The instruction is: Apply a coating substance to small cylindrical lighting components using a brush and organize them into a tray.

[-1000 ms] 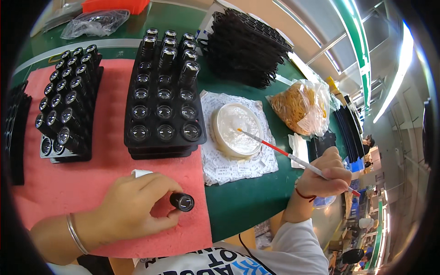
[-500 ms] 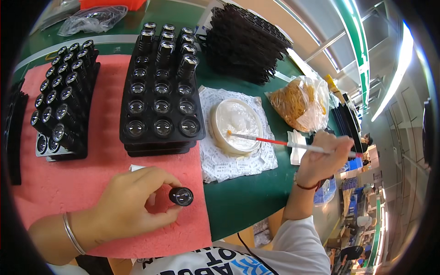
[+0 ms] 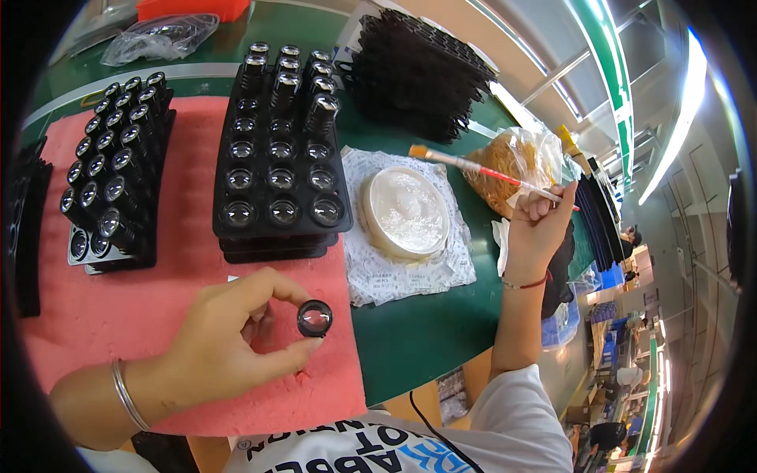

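Note:
My left hand (image 3: 225,339) pinches a short black cylinder with a clear lens in its end (image 3: 316,318) between thumb and forefinger, above the pink mat (image 3: 311,406). My right hand (image 3: 540,232) is closed round the handle of a slim paintbrush (image 3: 493,173), partly red. The brush's tan bristles point left, above and to the right of a round dish (image 3: 374,240). Whitish, glossy paste (image 3: 408,206) fills the dish, which rests on printed white sheeting (image 3: 374,290). Left of it, a stack of black trays (image 3: 272,233) bears similar lens cylinders, several standing higher at the back.
Another tray (image 3: 122,264) of lens cylinders stands at the left. A pile of black trays (image 3: 422,75) rises at the back, beside a plastic bag of yellowish bands (image 3: 505,169). Clear plastic (image 3: 162,39) and a red bin (image 3: 193,8) lie far left.
My right hand has lifted the paintbrush up and away from the paste. In my left hand the lens cylinder has moved slightly away from me, its lens end now facing up more.

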Motion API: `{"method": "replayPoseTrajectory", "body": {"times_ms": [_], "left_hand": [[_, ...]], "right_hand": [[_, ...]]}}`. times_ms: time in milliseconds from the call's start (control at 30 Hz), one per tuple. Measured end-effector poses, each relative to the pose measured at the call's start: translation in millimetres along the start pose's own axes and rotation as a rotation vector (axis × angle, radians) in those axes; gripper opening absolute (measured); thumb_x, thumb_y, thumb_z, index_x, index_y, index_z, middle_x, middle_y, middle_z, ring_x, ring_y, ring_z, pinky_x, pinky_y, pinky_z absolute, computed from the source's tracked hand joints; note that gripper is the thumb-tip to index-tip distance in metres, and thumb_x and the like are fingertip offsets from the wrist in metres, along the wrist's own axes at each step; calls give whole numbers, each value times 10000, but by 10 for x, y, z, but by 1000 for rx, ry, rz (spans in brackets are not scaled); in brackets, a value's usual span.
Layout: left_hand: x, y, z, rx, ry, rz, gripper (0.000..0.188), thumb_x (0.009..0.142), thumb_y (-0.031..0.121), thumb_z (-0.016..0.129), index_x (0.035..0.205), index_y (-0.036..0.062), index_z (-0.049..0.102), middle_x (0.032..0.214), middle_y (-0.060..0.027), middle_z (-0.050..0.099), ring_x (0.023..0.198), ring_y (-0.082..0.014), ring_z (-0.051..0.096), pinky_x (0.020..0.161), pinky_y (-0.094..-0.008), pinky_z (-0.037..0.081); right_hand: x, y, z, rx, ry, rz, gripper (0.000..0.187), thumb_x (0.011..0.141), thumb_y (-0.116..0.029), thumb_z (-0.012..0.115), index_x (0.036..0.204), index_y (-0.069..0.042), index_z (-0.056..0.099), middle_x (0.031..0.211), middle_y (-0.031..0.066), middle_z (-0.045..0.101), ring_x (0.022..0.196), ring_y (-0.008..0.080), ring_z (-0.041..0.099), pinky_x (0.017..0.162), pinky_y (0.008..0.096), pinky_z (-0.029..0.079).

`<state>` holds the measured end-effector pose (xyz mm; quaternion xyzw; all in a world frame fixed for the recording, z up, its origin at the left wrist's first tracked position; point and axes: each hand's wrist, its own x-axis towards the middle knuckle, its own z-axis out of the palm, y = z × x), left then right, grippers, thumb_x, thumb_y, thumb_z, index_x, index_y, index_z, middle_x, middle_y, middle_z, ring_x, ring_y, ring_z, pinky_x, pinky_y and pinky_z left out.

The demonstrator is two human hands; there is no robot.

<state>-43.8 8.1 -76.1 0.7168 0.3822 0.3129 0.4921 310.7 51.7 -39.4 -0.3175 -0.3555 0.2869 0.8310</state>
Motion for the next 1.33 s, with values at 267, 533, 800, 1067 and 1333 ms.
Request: {"method": "replayPoseTrajectory", "body": {"times_ms": [267, 533, 800, 1067, 1333], "left_hand": [[-12, 19, -14, -34, -24, -63, 305, 684, 139, 752, 917, 48, 578, 675, 0, 545, 509, -60, 417, 454, -215, 346], [5, -94, 46, -173, 20, -1, 303, 690, 104, 750, 934, 43, 580, 734, 15, 567, 518, -30, 419, 457, -190, 339], [-29, -12, -53, -582, 55, -80, 319, 755, 52, 708, 1045, 7, 581, 883, 25, 613, 561, 22, 384, 485, -154, 297], [-2, -128, -10, -676, 125, 21, 254, 759, 59, 717, 970, 5, 586, 887, 8, 627, 537, 32, 391, 455, -145, 287], [-19, -142, -9, -645, 98, 17, 278, 749, 78, 735, 965, 5, 574, 855, -1, 636, 512, 31, 372, 433, -151, 266]], "right_hand": [[58, 31, -70, 141, -11, 171, 294, 937, -324, 485, 734, -113, 510, 510, -37, 396, 464, 66, 341, 463, 205, 286], [-48, -22, 61, 226, -67, 281, 271, 947, -259, 470, 721, -108, 481, 496, -48, 376, 445, 55, 312, 464, 203, 286], [-343, -108, 215, 152, -452, 178, 315, 976, -329, 372, 772, -105, 455, 508, -32, 374, 432, 57, 305, 441, 223, 261], [-453, -44, 236, 58, -532, 118, 343, 977, -357, 356, 757, -106, 437, 517, -8, 428, 426, 69, 333, 443, 224, 292], [-502, -75, 212, -21, -525, 114, 338, 973, -357, 371, 752, -108, 429, 516, 0, 447, 415, 79, 349, 444, 218, 312]]}}
